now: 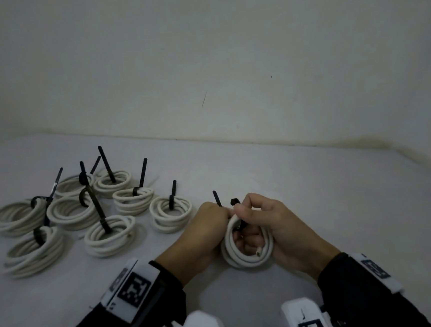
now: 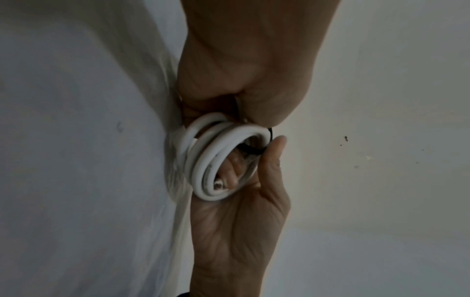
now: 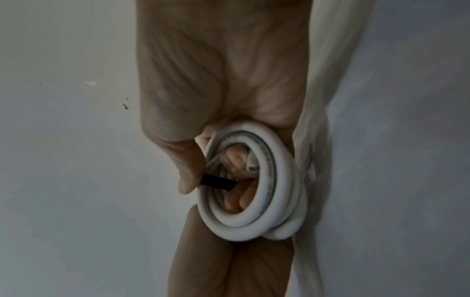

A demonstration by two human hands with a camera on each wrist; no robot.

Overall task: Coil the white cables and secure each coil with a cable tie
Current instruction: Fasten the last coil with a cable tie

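A white cable coil (image 1: 248, 251) stands on edge on the white table between my hands. My right hand (image 1: 241, 223) grips it, fingers through the ring and thumb pressed on its top. A black cable tie (image 1: 234, 202) loops over the top of the coil, its tail (image 1: 217, 198) sticking up to the left. My left hand (image 1: 222, 211) pinches that tail beside the coil. The left wrist view shows the coil (image 2: 203, 160) and the tie (image 2: 254, 149) between both hands. In the right wrist view the tie (image 3: 218, 181) crosses inside the coil (image 3: 274, 180) by my thumb.
Several tied coils lie in a cluster on the left, the nearest (image 1: 172, 216) just left of my left hand, each with a black tie tail standing up. The table (image 1: 343, 204) runs back to a pale wall (image 1: 226, 58).
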